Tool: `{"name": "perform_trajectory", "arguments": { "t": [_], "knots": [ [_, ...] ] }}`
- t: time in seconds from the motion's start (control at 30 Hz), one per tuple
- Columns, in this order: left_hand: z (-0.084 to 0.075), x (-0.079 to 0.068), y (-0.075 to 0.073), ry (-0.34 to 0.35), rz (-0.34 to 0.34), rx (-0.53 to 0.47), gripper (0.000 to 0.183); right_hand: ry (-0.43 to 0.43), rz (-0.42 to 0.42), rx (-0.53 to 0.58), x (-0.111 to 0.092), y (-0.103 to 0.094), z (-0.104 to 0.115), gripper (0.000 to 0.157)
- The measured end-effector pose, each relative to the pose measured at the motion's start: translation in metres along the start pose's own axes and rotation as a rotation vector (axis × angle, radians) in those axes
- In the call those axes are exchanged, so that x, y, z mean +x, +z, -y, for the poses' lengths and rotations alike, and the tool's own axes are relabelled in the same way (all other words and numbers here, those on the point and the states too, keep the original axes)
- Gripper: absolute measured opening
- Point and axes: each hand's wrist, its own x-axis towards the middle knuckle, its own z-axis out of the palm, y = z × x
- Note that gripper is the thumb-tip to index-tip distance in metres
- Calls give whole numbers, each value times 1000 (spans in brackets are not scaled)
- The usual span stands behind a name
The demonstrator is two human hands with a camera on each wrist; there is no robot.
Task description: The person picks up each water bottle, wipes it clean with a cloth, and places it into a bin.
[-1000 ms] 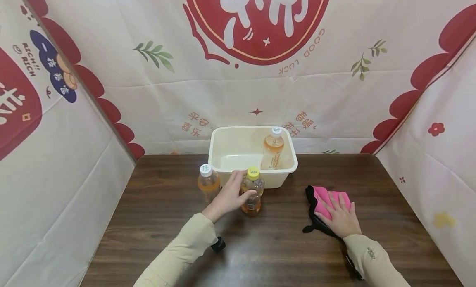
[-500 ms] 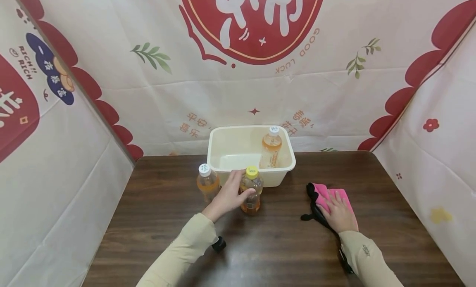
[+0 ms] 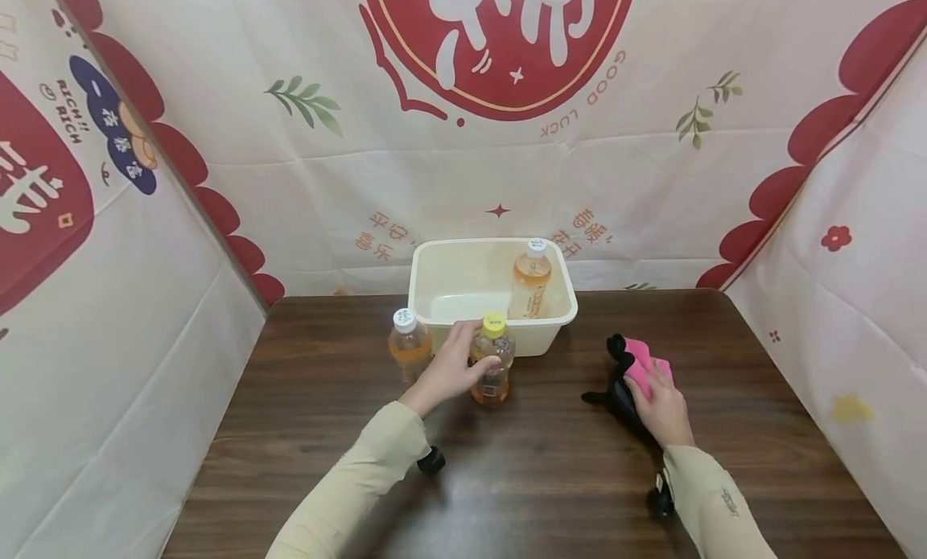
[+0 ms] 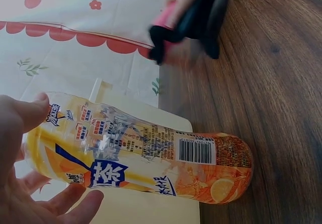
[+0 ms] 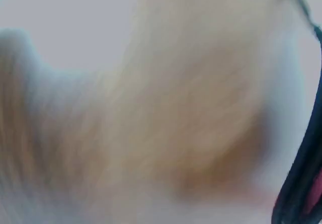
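My left hand point(image 3: 452, 370) holds a yellow-capped drink bottle point(image 3: 496, 366) upright, in front of a cream tub point(image 3: 539, 346). In the left wrist view, its thumb and fingers lie around the upper part of the bottle; the printed label and barcode show. At the right, my right hand point(image 3: 662, 410) grips a soft pink piece with black edging point(image 3: 637, 366), partly hidden by the fingers. Its dark part hangs toward the left, and it appears blurred in the left wrist view. The right wrist view is mostly blurred; a black strap point(image 5: 302, 178) with a pink part shows at its right edge.
A white-capped bottle point(image 3: 409, 350) stands left of my left hand, partly behind it. Another white-capped bottle point(image 3: 532, 277) stands inside the tub's right side. Brown wooden table point(image 3: 536, 478) lies underneath, with printed cloth walls point(image 3: 348, 189) behind and at both sides.
My right hand has gone from lying spread on the pink-and-black piece to gripping it, bunching it together. The left hand and its bottle have stayed in place.
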Motion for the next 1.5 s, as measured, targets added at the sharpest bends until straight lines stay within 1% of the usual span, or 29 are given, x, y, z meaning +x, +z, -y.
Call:
{"name": "perform_trajectory", "arguments": {
  "t": [0.07, 0.17, 0.23, 0.3, 0.4, 0.47, 0.63, 0.73, 0.87, 1.0, 1.07, 1.23, 1.4, 1.5],
  "knots": [
    [0, 0, 0, -4, -4, -3, 58, -44, -101, 53, 4, -5, 13, 17],
    [1, 0, 0, -9, 0, -6, 58, -103, -221, 145, 12, -14, 39, 16],
    [1, 0, -1, -13, 2, -10, 59, -165, -266, 218, 18, -18, 59, 16],
    [0, 0, -1, -12, -1, -11, 59, -220, -286, 289, 25, -19, 79, 13],
    [1, 0, -1, -6, -5, -8, 59, -289, -278, 368, 31, -16, 105, 11],
    [1, 0, -1, 4, -8, -4, 59, -323, -258, 394, 34, -12, 120, 15],
    [1, 0, 0, 18, -11, -10, 59, -392, -170, 432, 37, 3, 145, 32],
    [1, -1, 0, 28, -13, -15, 59, -412, -104, 464, 38, 13, 156, 35],
    [2, -1, 0, 41, -26, -9, 57, -417, -43, 481, 39, 28, 168, 30],
    [3, 0, -2, 37, -26, 0, 56, -423, -25, 458, 40, 42, 173, 40],
    [4, 0, -2, 27, -15, 3, 55, -427, -20, 445, 39, 47, 171, 42],
    [2, 2, -5, 4, 3, 29, 55, -435, -5, 449, 37, 57, 168, 40],
    [1, 0, -2, -1, -16, 40, 56, -416, 2, 476, 31, 64, 163, 33],
    [1, -1, 1, -9, -23, 32, 58, -411, -28, 494, 26, 69, 159, 34]
  ]
}}
